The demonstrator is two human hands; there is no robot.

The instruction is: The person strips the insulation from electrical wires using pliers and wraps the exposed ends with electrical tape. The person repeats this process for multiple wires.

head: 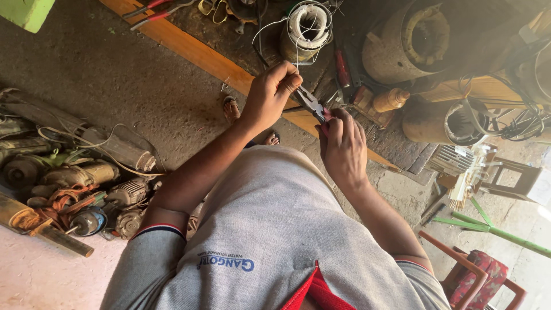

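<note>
1. Grey cotton shirt with a red collar (pixel 275 241) fills the bottom of the view, nearest to the camera.
2. Left hand (pixel 270 95) is closed, its fingertips pinched on a thin white wire (pixel 270 26) that goes up to a round stator wound with white coil wire (pixel 309 28).
3. Right hand (pixel 343 148) is clamped on the red handles of small metal pliers (pixel 313 105); the pliers' nose points toward the left hand, just beside its fingers.
4. Both hands are near each other, above the edge of the long wooden worktop (pixel 189 49).
5. On the worktop near the stator stand a big rusty cylindrical motor housing (pixel 410 43) and a small brown bottle (pixel 391 99).
6. On the concrete floor (pixel 115 74), well apart at one side, lies a heap of old dusty electric motors (pixel 86 178).
7. A foot in a sandal (pixel 231 108) shows under the left forearm.
</note>
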